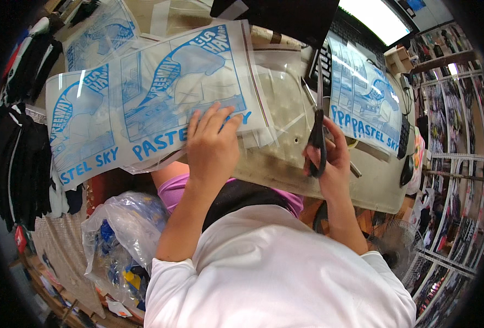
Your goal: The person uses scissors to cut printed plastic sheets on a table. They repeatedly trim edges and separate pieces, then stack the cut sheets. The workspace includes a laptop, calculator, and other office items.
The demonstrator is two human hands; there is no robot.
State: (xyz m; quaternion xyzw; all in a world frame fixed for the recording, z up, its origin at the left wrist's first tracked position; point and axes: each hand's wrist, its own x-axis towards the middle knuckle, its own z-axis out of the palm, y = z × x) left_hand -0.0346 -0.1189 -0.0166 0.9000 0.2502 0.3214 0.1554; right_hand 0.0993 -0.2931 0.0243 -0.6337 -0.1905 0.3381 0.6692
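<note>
While the left hand (212,145) lies open, pinning the printed plastic bags (160,98) flat, the right hand (329,158) grips black scissors (317,131) just beside them. Blades point away, clear of the fingers.

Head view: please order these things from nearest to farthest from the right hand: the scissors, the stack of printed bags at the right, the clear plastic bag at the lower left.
1. Scissors: held in the right hand.
2. Stack of printed bags: just above the hand, on the table's right side.
3. Clear plastic bag: far across, lower left, below the table edge.
</note>
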